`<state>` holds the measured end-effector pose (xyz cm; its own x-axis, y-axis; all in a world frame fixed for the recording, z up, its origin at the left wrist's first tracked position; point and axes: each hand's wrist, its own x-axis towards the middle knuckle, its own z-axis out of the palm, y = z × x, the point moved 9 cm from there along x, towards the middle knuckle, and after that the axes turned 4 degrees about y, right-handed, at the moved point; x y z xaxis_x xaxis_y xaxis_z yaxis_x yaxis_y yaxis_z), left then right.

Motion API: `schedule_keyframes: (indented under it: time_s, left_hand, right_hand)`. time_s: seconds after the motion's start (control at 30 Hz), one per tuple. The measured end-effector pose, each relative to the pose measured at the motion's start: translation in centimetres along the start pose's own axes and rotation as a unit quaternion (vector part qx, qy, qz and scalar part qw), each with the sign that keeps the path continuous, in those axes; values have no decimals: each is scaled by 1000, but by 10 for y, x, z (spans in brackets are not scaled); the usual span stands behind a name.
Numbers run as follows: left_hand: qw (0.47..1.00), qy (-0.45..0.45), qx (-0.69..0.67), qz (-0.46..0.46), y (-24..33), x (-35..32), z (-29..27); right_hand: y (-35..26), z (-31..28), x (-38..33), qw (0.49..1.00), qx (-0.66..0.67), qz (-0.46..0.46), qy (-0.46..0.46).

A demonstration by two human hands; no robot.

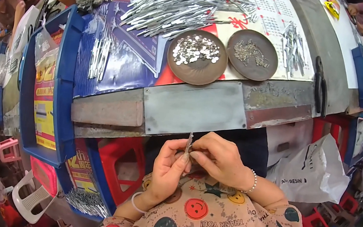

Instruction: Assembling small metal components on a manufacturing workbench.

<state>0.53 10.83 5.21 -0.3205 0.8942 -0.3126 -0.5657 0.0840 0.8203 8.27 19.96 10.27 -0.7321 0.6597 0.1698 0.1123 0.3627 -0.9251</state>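
My left hand (168, 168) and my right hand (219, 157) meet close to my chest, below the table edge. Both pinch a small thin metal strip (189, 142) that stands upright between the fingertips. On the table above sit two round brown dishes: one (197, 57) holds several small shiny discs, the other (252, 54) holds small metal pins. A big heap of long silver metal strips (184, 4) lies behind the dishes.
A smaller bunch of metal strips (293, 48) lies right of the dishes, black pliers (320, 85) near the right table edge. A blue tray (55, 88) stands at the left, a white plastic bag (312, 174) at the right, red stools (118, 167) below.
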Motion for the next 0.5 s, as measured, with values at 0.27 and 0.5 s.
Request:
schedule_keyframes:
  time_s: [0.27,0.5]
  left_hand:
    - [995,-9,43,91,1,3,22]
    - [968,-6,136,211,29,1,40]
  right_hand:
    - [-19,-11,-3,977,-129,-125,115]
    - [-16,-22,4,988,-24,-103,114]
